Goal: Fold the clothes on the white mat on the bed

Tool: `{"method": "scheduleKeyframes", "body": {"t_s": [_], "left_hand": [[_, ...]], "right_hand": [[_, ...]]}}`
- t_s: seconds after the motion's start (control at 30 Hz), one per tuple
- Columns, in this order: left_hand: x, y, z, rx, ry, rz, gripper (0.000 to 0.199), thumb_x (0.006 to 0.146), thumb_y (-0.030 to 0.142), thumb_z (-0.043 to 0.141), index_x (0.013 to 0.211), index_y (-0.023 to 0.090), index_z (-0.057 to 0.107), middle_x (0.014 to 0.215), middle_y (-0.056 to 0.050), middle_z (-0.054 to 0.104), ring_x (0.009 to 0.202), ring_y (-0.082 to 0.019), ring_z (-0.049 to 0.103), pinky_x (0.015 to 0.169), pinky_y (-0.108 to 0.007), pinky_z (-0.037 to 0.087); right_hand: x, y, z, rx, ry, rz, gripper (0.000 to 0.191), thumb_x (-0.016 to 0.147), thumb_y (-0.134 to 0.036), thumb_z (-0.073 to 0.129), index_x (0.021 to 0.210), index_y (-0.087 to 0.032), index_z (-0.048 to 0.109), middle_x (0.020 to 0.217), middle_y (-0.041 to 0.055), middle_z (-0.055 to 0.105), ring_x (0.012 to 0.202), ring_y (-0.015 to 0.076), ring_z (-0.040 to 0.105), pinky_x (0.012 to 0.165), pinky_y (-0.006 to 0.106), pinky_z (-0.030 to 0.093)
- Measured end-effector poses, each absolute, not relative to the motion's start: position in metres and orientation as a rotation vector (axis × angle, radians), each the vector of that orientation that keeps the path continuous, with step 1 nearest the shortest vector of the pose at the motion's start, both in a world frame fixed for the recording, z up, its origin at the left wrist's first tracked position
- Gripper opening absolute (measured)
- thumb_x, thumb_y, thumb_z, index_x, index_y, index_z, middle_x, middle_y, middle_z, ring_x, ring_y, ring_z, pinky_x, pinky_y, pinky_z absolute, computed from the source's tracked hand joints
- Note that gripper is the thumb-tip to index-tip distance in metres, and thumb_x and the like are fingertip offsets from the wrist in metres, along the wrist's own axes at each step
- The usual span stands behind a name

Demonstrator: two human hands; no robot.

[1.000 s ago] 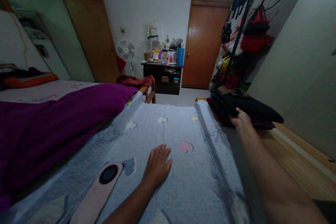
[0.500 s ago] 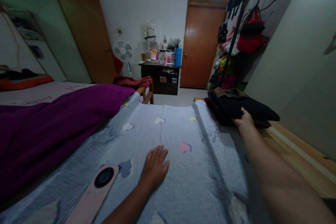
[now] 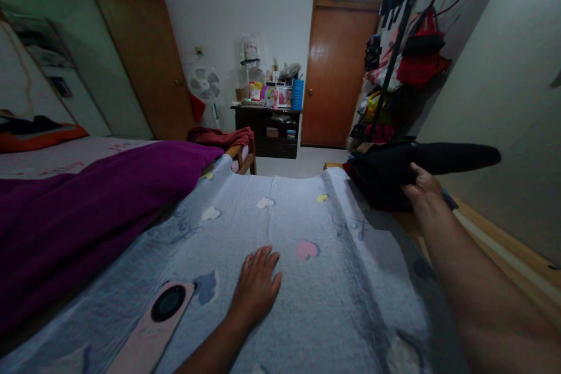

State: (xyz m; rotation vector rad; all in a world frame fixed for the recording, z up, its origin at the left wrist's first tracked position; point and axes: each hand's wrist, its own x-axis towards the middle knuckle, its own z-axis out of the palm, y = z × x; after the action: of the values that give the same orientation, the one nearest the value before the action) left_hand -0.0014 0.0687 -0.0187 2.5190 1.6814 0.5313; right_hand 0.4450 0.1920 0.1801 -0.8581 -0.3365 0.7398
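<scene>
My left hand (image 3: 258, 280) lies flat on the pale blue bedsheet (image 3: 280, 222) printed with hearts, its fingers slightly spread. To its left rests a pink phone (image 3: 149, 327) with a round black camera ring. At the right edge of the bed, my right hand (image 3: 421, 187) grips the top piece of a dark folded garment (image 3: 403, 158) between thumb and fingers. That piece is raised and reaches out to the right over more dark folded clothing (image 3: 381, 193). Some of the right hand's fingers are hidden by the cloth.
A purple blanket (image 3: 96, 204) covers the bed's left side. Beyond the foot stand a dark cabinet (image 3: 267, 134) with items on top, a white fan (image 3: 205, 85) and a wooden door (image 3: 335, 70). Bags (image 3: 423, 64) and clothes hang at the right wall.
My right hand has moved slightly right and up, lifting the upper dark garment so that its right end rises and stretches farther right. My left hand has stayed on the sheet.
</scene>
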Motion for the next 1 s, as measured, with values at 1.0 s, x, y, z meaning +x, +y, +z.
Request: {"method": "scheduleKeyframes", "body": {"t_s": [1.0], "left_hand": [[-0.051, 0.085, 0.091, 1.211, 1.097, 1.314, 0.030, 0.065, 0.032, 0.065, 0.092, 0.017, 0.061, 0.090, -0.001, 0.069, 0.084, -0.019, 0.062, 0.079, -0.029, 0.048]], "right_hand": [[0.246, 0.050, 0.110, -1.624, -1.203, 0.417, 0.064, 0.059, -0.025, 0.060, 0.122, -0.020, 0.051, 0.129, 0.0133, 0.054, 0.128, 0.0324, 0.044, 0.109, 0.051, 0.033]]}}
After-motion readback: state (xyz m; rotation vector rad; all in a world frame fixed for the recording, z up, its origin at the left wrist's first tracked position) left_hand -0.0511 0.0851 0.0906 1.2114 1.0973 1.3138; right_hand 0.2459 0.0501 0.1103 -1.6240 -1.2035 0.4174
